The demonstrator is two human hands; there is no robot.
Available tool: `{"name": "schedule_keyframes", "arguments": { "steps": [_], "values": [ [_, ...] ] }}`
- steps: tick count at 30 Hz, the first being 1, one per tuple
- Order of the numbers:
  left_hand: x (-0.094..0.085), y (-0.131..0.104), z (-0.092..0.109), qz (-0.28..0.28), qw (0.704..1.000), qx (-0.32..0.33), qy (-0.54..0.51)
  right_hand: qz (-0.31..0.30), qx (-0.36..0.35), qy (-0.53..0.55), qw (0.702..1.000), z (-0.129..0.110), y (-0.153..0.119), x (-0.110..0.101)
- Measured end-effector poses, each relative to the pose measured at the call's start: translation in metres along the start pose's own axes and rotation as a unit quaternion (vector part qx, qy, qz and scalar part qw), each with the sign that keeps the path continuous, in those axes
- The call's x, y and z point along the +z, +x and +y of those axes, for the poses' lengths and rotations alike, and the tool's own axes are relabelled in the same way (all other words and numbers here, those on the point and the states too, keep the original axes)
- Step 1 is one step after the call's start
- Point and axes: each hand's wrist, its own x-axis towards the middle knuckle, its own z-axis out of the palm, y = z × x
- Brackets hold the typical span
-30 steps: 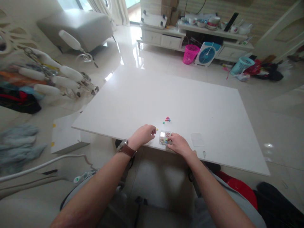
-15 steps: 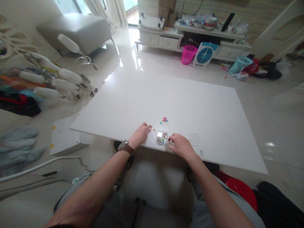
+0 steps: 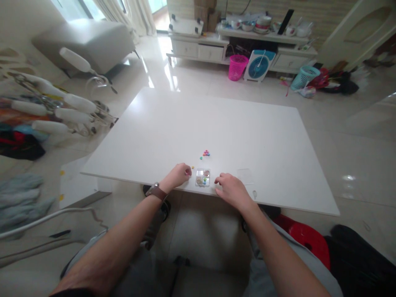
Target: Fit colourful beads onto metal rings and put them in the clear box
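Observation:
My left hand (image 3: pixel 180 175) is low over the white table (image 3: pixel 244 132), left of a small clear compartment box (image 3: pixel 203 185). Its fingers are curled together around a small pink piece (image 3: pixel 186 173). Coiled ring-like things lie in the box's far right and near left compartments, with green and blue pieces (image 3: pixel 204 181) in the near right one. My right hand (image 3: pixel 229 186) hovers beside the box's right side, fingers apart and holding nothing. A yellow piece (image 3: pixel 192 167) rests just beyond my left fingers. Farther off are a green piece (image 3: pixel 201 158) and a pink, orange and blue cluster (image 3: pixel 206 153).
Right of my right hand lies a clear flat lid (image 3: pixel 245 176), with a small clear item (image 3: pixel 254 193) near the table edge. A red stool (image 3: pixel 309 239) stands below at the right. White padded arms of a metal rack (image 3: pixel 74 103) reach toward the table's left side.
My left fingers, outstretched over the red-pink pieces before, are now curled in around a pink one. The right hand stays beside the box. The whole view has shifted slightly.

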Motion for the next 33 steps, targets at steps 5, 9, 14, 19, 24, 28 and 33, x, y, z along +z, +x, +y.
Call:
{"name": "schedule_keyframes", "arguments": {
  "steps": [5, 9, 14, 19, 24, 28, 33],
  "values": [
    [-0.012, -0.004, 0.033, -0.087, 0.95, 0.025, -0.298, 0.085, -0.045, 0.107, 0.99, -0.007, 0.004, -0.002],
    [-0.015, -0.01, 0.048, -0.158, 0.861, 0.032, -0.481, 0.151, -0.093, 0.238, 0.955, -0.016, 0.008, 0.0],
    [-0.019, -0.014, 0.05, -0.172, 0.845, 0.03, -0.506, 0.164, -0.107, 0.279, 0.94, -0.02, 0.013, 0.006],
    [-0.023, -0.015, 0.05, -0.161, 0.844, 0.024, -0.511, 0.177, -0.1, 0.266, 0.942, -0.022, 0.019, 0.008],
    [-0.022, -0.014, 0.048, -0.154, 0.839, 0.026, -0.522, 0.19, -0.095, 0.259, 0.942, -0.023, 0.023, 0.005],
    [-0.021, -0.014, 0.047, -0.15, 0.84, 0.016, -0.52, 0.19, -0.094, 0.267, 0.94, -0.023, 0.023, 0.005],
    [-0.022, -0.013, 0.046, -0.148, 0.849, 0.008, -0.507, 0.192, -0.085, 0.261, 0.942, -0.021, 0.023, 0.009]
  ]
}}
